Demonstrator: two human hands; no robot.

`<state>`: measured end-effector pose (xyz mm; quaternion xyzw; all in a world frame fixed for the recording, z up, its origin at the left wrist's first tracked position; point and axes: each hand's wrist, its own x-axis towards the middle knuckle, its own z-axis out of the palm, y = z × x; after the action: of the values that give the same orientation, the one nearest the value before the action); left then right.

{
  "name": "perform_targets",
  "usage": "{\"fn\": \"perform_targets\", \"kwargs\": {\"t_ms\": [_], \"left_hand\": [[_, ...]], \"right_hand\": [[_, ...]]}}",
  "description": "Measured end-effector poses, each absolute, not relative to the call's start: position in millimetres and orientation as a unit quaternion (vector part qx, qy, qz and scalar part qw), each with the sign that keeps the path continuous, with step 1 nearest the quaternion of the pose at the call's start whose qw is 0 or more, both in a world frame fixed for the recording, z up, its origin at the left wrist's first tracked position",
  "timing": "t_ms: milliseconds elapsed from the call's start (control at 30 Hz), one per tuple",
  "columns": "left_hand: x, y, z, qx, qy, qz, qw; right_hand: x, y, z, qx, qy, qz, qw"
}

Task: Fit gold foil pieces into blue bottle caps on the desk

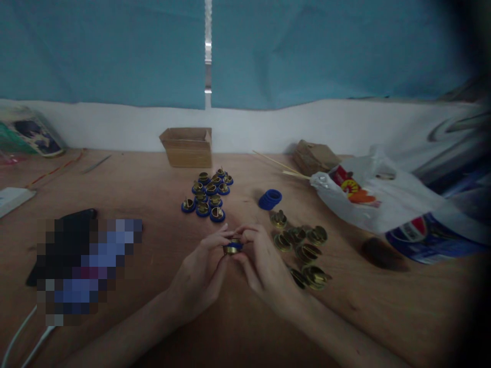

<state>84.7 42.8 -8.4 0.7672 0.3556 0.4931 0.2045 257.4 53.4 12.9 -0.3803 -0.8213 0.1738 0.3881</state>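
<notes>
Between my two hands is a round brass-coloured fitting (pixel 231 249) with a blue ring around it. My left hand (pixel 199 266) pinches it from the left, and my right hand (pixel 264 260) grips its right side. Fingertips partly cover the piece. Beyond my hands sits a group of brass fittings with blue rings (pixel 210 190). A small stack of loose blue rings (pixel 273 196) lies to the upper right of my right hand. Several brass fittings without visible blue rings (pixel 306 252) are scattered to the right, some partly hidden behind my right hand.
An open cardboard box (pixel 189 153) stands by the wall, with brown cardboard (pixel 315 157) farther right. A white plastic bag (pixel 356 197) and a Pepsi-marked blue package (pixel 429 237) lie at right. On the left are a black object (pixel 65 240), a pixelated area and white cables (pixel 23 327).
</notes>
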Motion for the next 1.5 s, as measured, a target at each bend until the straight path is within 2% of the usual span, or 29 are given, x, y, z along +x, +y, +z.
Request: {"fn": "perform_targets", "kwargs": {"t_ms": [233, 600, 933, 1500], "left_hand": [[81, 48, -7, 0.751, 0.398, 0.488, 0.197], [82, 48, -14, 0.702, 0.436, 0.469, 0.313], [80, 49, -9, 0.73, 0.478, 0.445, 0.202], [75, 47, -3, 0.73, 0.465, 0.476, 0.156]], "right_hand": [[256, 51, 15, -0.407, -0.808, 0.167, 0.392], [254, 50, 19, -0.398, -0.814, 0.141, 0.398], [256, 51, 16, -0.403, -0.812, 0.143, 0.398], [255, 51, 15, -0.447, -0.764, 0.21, 0.415]]}}
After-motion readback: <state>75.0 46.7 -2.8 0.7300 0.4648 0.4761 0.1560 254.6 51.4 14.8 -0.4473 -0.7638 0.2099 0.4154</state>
